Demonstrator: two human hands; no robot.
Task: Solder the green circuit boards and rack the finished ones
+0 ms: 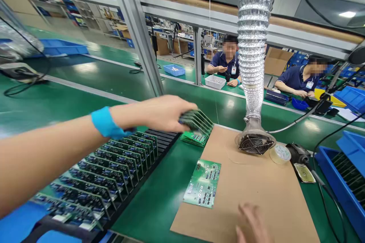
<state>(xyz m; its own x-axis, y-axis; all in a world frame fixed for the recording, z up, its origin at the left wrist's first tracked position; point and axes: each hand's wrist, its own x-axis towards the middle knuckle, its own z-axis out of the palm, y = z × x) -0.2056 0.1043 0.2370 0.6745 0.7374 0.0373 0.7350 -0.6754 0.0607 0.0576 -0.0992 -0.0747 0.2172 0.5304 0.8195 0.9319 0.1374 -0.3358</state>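
Note:
My left hand (164, 112), with a blue wristband, grips several green circuit boards (199, 122) fanned together. These are held just above a small stack of green circuit boards (195, 139) at the corner of a brown cardboard sheet (256, 190). Whether the two groups touch is hard to tell. One circuit board (202, 183) lies flat across the cardboard's left edge. Low over the cardboard, my right hand (252, 224) is blurred and partly cut off by the frame; its thumb stands apart from its fingers and nothing shows in it.
A black slotted rack (148, 172) holds a row of upright boards at left. A fume hose with a fan (256, 144) hangs over the cardboard. Tape (280, 154), a soldering sponge tray (304, 173) and blue bins (336, 182) stand right. Two people sit across the bench.

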